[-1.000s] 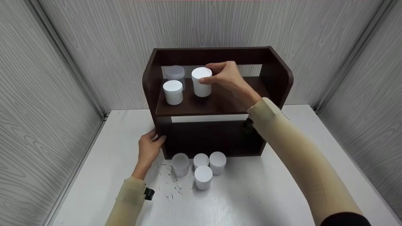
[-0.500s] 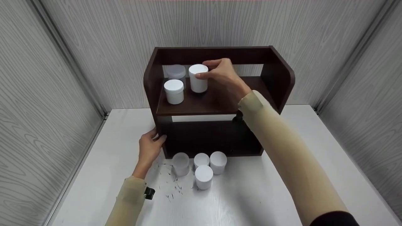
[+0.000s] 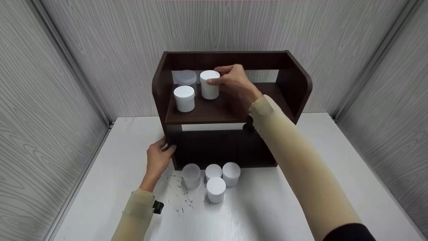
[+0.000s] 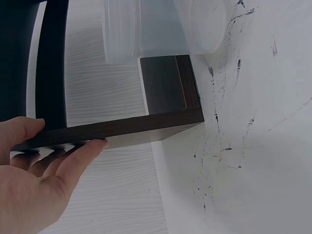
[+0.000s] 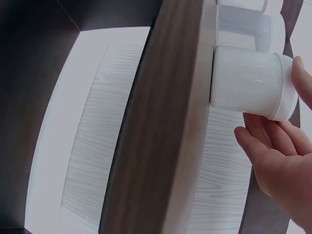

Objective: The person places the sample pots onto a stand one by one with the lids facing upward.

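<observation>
Head view shows the right hand (image 3: 234,82) pinching a white lidded plastic jar (image 3: 209,84) on the dark wooden shelf (image 3: 230,110), left hand (image 3: 157,159) bracing its side; a careless release could topple neighbouring jars.

Staged test booth, not a lived-in room.
Grey woodgrain wall panels (image 3: 67,83) box in a bare white table (image 3: 301,207) on three sides.

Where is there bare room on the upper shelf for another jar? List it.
Upper shelf: bare right of the right hand, up to the right side panel. The left end is crowded: white jar, small white jar, clear jar.
</observation>
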Motion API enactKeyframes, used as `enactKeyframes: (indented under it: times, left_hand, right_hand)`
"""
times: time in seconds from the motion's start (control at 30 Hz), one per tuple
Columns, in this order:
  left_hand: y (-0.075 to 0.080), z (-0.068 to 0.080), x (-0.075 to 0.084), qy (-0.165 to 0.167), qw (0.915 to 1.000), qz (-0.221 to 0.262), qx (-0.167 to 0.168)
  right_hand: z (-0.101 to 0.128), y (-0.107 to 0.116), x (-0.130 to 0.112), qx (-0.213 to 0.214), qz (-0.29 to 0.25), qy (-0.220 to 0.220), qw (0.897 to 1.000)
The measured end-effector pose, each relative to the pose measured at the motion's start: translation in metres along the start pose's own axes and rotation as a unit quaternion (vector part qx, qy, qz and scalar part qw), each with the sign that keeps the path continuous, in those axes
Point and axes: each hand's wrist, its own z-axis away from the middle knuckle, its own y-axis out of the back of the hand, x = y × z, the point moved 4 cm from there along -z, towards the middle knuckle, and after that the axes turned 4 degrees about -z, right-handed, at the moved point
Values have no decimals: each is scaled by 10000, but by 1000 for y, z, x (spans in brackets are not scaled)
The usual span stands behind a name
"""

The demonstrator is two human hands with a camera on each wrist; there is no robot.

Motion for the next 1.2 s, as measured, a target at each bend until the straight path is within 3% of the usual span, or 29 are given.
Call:
enactKeyframes:
  times: [0.23,0.7,1.03,1.2]
  left_hand:
    - [0,-1,0,-46,10000,-33,59]
    - [-5,-1,1,-48,9999,-32,114]
    - [-12,-4,-1,-30,10000,-53,-12]
    - [-10,-6,-3,-68,10000,-3,27]
  right_hand:
    - [-7,-3,3,-29,-521,-355,9980]
    - [-7,-7,5,-145,-911,-365,9951]
    - [9,9,1,-155,-114,1,9998]
    - [33,15,-5,247,394,532,9975]
